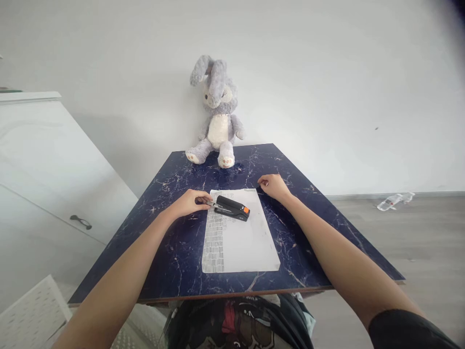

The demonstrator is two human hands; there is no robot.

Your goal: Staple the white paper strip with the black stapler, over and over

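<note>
A black stapler [232, 208] with an orange patch lies slanted across the upper part of a white sheet of paper [250, 247]. Thumb and fingers of my left hand [191, 202] close around the metal part at the stapler's left end. Just beyond the sheet's upper right corner, my right hand [275, 187] rests on the table with its fingers curled in. Whatever may be between those fingertips is too small to make out. Grey block-like markings run down the paper's left side.
The dark blue marble-patterned table [174, 271] meets the wall at the back. A grey plush rabbit [218, 114] sits at its far edge. On the left are a white cabinet [54, 160] and a white perforated panel [32, 315]. Clear plastic [394, 201] lies on the floor at right.
</note>
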